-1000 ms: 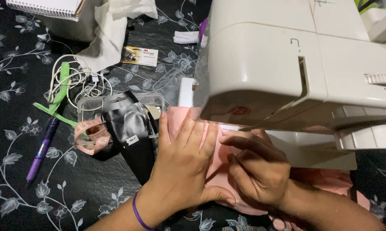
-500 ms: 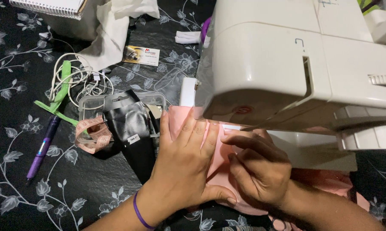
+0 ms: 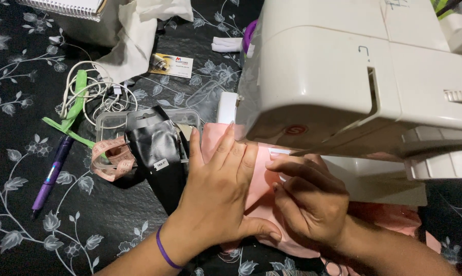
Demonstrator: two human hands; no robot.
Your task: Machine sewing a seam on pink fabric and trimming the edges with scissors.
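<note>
My left hand (image 3: pixel 218 191) lies flat, fingers together, pressing a piece of pink fabric (image 3: pixel 259 191) onto the bed of a white sewing machine (image 3: pixel 353 76). A purple band circles that wrist. My right hand (image 3: pixel 310 197) sits just to the right, fingers curled and pinching the pink fabric beside the spot under the machine's head. The needle area is hidden by the machine's head. More pink fabric (image 3: pixel 389 214) trails off to the right under my right forearm.
A black foil packet (image 3: pixel 159 153) and a clear plastic box (image 3: pixel 113 125) with a pink tape measure (image 3: pixel 110 161) lie left of my hands. Farther left are a purple pen (image 3: pixel 51 176), green scissors (image 3: pixel 72 110), a white cable (image 3: pixel 105 97), white cloth (image 3: pixel 139 36) and a spiral notebook (image 3: pixel 67 7).
Both hands have stayed pressed on the pink fabric; only the view has shifted slightly.
</note>
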